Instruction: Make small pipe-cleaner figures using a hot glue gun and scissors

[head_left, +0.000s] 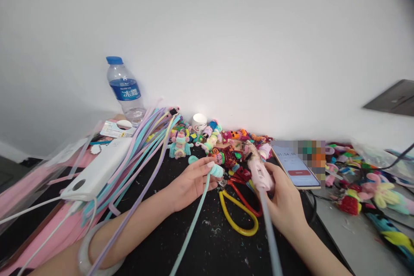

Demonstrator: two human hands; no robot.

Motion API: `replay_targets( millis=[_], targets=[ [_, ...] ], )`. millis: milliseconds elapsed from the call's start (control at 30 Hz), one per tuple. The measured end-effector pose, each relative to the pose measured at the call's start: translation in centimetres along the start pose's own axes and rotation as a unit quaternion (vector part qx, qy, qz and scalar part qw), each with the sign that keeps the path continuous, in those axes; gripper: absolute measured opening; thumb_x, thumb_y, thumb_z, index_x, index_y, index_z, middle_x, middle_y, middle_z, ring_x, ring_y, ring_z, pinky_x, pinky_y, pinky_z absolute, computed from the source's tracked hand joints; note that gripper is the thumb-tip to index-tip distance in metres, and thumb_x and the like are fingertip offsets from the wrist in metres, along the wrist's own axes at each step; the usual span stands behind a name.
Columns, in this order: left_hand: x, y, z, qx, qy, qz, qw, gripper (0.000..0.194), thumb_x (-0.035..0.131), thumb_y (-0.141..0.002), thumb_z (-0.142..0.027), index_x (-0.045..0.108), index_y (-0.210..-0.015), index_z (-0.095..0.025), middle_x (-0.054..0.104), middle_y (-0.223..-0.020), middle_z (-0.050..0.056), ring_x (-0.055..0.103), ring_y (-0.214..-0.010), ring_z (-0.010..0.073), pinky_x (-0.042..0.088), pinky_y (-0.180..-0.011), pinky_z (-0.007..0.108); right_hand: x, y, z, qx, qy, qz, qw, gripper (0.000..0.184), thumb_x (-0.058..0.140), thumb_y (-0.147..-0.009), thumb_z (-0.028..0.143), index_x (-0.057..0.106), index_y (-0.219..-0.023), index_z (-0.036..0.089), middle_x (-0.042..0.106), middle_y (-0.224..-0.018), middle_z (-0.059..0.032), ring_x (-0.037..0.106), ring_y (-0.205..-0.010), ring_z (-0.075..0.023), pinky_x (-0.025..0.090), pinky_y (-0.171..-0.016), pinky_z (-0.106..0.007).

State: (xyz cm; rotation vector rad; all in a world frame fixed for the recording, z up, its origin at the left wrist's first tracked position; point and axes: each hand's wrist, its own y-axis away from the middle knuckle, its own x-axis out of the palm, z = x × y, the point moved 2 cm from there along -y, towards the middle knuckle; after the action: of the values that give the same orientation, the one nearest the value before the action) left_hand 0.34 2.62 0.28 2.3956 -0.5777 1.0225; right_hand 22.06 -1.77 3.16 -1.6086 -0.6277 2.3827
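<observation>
My left hand [194,183] is closed around a mint-green pipe cleaner coil [216,171], pinching it between thumb and fingers. From the coil, a long straight pipe cleaner tail [192,228] runs down toward me. My right hand [284,194] grips a pale pink hot glue gun [258,172], its stained nozzle pointing away toward the wall. A translucent glue stick [271,233] sticks out of its back end. Between my hands lie scissors with red and yellow handles [241,222]; their blades are mostly hidden. Just beyond my left hand sits a small teal and pink pipe cleaner figure [180,144].
Loose pastel pipe cleaners [142,151] and a white power bank [97,170] are at the left. Behind them a water bottle [126,90] leans on the wall. A paper cup [199,123], a phone [296,166] showing a timer, and several fuzzy figures [384,194] lie around.
</observation>
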Motion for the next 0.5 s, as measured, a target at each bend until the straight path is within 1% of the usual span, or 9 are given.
replay_targets(
  millis=[100,167,267,333,367,433,500],
  targets=[
    [-0.2,-0.1,0.0,0.018,0.011,-0.002,1.000,0.021,0.063,-0.079,-0.020,0.058,-0.099,-0.017,0.062,-0.088,0.005,0.062,-0.078,0.0142,0.049,-0.073,0.026,0.7,-0.4,-0.6,0.004,0.066,0.008,0.998,0.037,0.051,-0.079,0.031,0.047,-0.113,0.016,0.060,-0.097,-0.0113,0.058,-0.089,-0.0282,0.045,-0.073,-0.041],
    [-0.2,-0.2,0.0,0.028,0.017,0.000,0.999,0.021,0.063,-0.079,-0.020,0.057,-0.099,-0.017,0.062,-0.088,0.005,0.062,-0.079,0.0140,0.049,-0.074,0.026,0.8,-0.5,-0.6,0.005,0.093,0.002,0.996,0.041,0.051,-0.079,0.030,0.046,-0.117,0.015,0.059,-0.100,-0.0124,0.055,-0.093,-0.0301,0.044,-0.076,-0.044],
    [-0.3,-0.2,-0.1,0.045,0.014,-0.005,0.999,0.020,0.062,-0.081,-0.021,0.057,-0.100,-0.017,0.062,-0.088,0.006,0.062,-0.079,0.0139,0.050,-0.074,0.026,0.4,-0.3,0.4,-0.024,0.113,-0.036,0.993,0.050,0.054,-0.077,0.030,0.044,-0.124,0.015,0.050,-0.119,-0.0164,0.046,-0.106,-0.0351,0.039,-0.084,-0.051],
    [-0.2,-0.2,-0.1,0.047,0.008,-0.013,0.999,0.020,0.062,-0.081,-0.021,0.056,-0.099,-0.017,0.062,-0.088,0.005,0.063,-0.079,0.0140,0.050,-0.075,0.026,0.0,0.2,1.8,-0.080,0.087,-0.061,0.991,0.049,0.056,-0.077,0.025,0.045,-0.124,0.016,0.045,-0.126,-0.0167,0.042,-0.111,-0.0352,0.035,-0.089,-0.053],
    [-0.1,-0.2,-0.1,0.046,0.004,-0.016,0.999,0.020,0.062,-0.080,-0.020,0.056,-0.099,-0.017,0.062,-0.088,0.005,0.063,-0.080,0.0141,0.049,-0.076,0.026,-0.1,0.5,2.6,-0.122,0.061,-0.067,0.988,0.045,0.056,-0.078,0.020,0.047,-0.122,0.018,0.046,-0.124,-0.0155,0.043,-0.110,-0.0331,0.035,-0.090,-0.051],
    [0.2,-0.1,0.0,0.045,-0.007,-0.022,0.999,0.022,0.064,-0.079,-0.019,0.056,-0.100,-0.017,0.062,-0.089,0.006,0.062,-0.081,0.0138,0.049,-0.078,0.027,-0.3,1.3,4.5,-0.207,0.009,-0.066,0.976,0.039,0.056,-0.079,0.012,0.052,-0.117,0.021,0.052,-0.112,-0.0117,0.047,-0.103,-0.0276,0.038,-0.087,-0.044],
    [0.4,0.1,0.0,0.050,-0.026,-0.020,0.998,0.024,0.066,-0.078,-0.020,0.057,-0.100,-0.017,0.062,-0.091,0.005,0.062,-0.081,0.0136,0.049,-0.077,0.027,-0.3,2.0,6.2,-0.248,-0.019,-0.057,0.967,0.036,0.059,-0.078,0.010,0.057,-0.112,0.022,0.056,-0.098,-0.0083,0.049,-0.091,-0.0230,0.040,-0.081,-0.039]
  ],
)
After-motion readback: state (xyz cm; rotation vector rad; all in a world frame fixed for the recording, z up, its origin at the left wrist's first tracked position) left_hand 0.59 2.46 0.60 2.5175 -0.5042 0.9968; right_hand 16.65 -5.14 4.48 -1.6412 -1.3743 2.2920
